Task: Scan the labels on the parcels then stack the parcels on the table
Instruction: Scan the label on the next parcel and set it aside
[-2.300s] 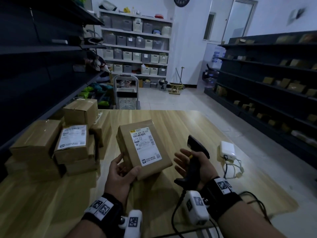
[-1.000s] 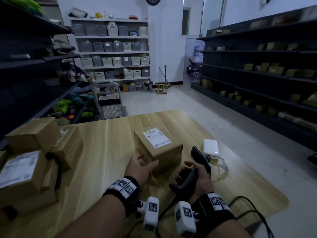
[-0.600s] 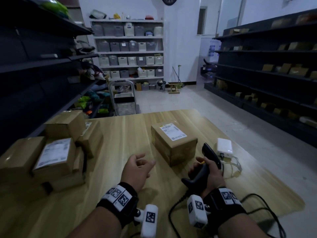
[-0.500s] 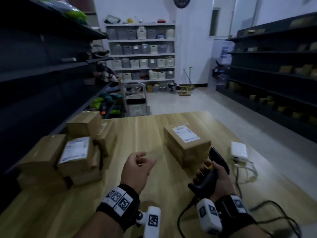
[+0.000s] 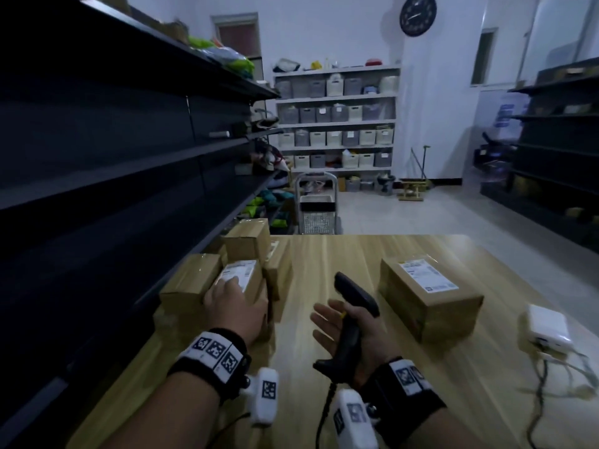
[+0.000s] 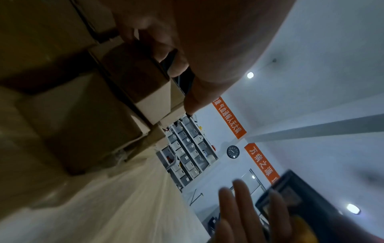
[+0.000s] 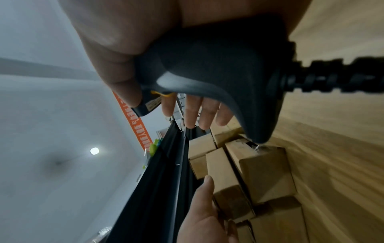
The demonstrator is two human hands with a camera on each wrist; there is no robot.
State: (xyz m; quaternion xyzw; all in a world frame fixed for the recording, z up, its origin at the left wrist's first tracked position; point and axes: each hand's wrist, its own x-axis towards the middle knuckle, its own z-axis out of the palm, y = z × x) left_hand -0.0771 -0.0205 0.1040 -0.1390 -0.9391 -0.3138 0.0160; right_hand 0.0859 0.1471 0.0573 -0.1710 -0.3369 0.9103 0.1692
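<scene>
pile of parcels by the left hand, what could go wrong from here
1. The left hand grips a labelled parcel within an uneven pile; lifting it may topple neighbours.
2. The right hand holds the scanner with fingers spread, so it might slip.

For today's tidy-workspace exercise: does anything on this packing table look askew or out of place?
Yes. The parcels in the pile on the left, by the dark shelving, lie at mixed angles in a jumble, not a squared stack. The lone parcel on the right lies flat, label up. No damage or spill shows.
</scene>
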